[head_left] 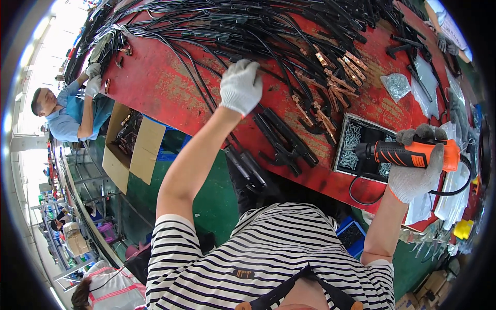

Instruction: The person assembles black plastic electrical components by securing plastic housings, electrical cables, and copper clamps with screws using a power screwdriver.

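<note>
My left hand [241,87], in a white knit glove, is over the red table among black cables [199,85]. Its fingers are curled; what lies in them, if anything, is hidden. My right hand [416,178], in a white glove with grey fingertips, grips an orange and black electric screwdriver [408,154], its tip pointing left. Beneath that tip a tray [337,155] holds silver screws [352,142]. Black clamp-like handles [284,137] lie between my hands at the table's near edge. Other black handles [243,165] hang over the edge, left of them.
Copper pieces [354,70] on black handles lie beyond the tray, below a large heap of black cables [232,20]. A bag of screws [396,86] lies at right. An open cardboard box [143,155] stands at left, near a co-worker [67,113]. Another gloved person [449,28] is far right.
</note>
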`<state>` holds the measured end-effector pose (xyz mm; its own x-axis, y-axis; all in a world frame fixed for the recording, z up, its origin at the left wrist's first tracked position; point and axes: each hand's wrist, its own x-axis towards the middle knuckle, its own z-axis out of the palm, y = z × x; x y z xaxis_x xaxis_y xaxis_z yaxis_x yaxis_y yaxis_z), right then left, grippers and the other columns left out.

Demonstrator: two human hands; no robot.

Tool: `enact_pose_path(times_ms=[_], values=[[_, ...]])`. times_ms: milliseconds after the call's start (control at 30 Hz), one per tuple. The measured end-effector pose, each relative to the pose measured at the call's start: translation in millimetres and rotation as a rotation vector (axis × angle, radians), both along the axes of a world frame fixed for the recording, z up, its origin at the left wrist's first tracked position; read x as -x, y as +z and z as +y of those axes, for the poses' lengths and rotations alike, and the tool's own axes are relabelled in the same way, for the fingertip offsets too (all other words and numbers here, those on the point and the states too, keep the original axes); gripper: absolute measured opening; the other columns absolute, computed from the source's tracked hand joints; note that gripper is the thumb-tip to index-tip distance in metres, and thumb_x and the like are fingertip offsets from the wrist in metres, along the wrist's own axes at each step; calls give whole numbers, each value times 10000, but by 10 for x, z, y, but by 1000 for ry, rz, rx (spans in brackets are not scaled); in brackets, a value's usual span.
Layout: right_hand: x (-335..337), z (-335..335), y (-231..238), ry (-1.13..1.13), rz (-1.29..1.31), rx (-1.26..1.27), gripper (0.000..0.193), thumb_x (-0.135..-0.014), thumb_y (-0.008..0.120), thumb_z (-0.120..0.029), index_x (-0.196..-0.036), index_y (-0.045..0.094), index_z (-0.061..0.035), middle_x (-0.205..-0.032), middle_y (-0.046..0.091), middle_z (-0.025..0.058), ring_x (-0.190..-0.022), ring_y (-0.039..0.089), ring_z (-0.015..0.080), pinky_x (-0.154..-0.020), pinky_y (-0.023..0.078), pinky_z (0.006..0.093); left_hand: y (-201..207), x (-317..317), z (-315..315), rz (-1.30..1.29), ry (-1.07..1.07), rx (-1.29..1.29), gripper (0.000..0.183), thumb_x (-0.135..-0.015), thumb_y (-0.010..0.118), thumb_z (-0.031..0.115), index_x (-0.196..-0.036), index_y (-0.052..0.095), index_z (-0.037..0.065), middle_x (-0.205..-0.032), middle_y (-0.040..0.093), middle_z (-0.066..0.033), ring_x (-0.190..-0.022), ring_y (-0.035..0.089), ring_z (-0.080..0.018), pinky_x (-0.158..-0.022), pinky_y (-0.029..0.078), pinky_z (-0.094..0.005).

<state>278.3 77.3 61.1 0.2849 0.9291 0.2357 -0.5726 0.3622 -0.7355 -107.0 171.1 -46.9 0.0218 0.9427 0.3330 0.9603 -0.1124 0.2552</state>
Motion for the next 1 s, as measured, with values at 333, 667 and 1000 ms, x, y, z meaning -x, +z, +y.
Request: enact_pose_path(times_ms=[333,667,1000], values=[[341,-296,139,-2,-178,17,339,-976,618,-239,-1263,546,-73,-987,673,138,-741,647,256,-733,509,445,55,-271,232,239,-527,304,516,-875,678,349,-1328,640,104,-1266,621,-195,-1261,555,-393,-1109,398,-532],[473,-526,128,-86,-242,128,343,-951,628,-194,-1230,512,-30,-923,659,157,-698,665,256,-650,556,403,174,-668,-152,178,-570,477,640,-859,703,480,-1243,603,-22,-1219,650,-244,-1159,634,-430,-1007,510,-499],[295,-370,75,240,-423,289,374,-913,655,-197,-1215,562,3,-927,684,151,-624,668,212,-547,539,321,650,-526,-263,-49,-740,435,269,-960,645,361,-1078,673,120,-1039,706,-135,-978,681,-389,-853,532,-488]])
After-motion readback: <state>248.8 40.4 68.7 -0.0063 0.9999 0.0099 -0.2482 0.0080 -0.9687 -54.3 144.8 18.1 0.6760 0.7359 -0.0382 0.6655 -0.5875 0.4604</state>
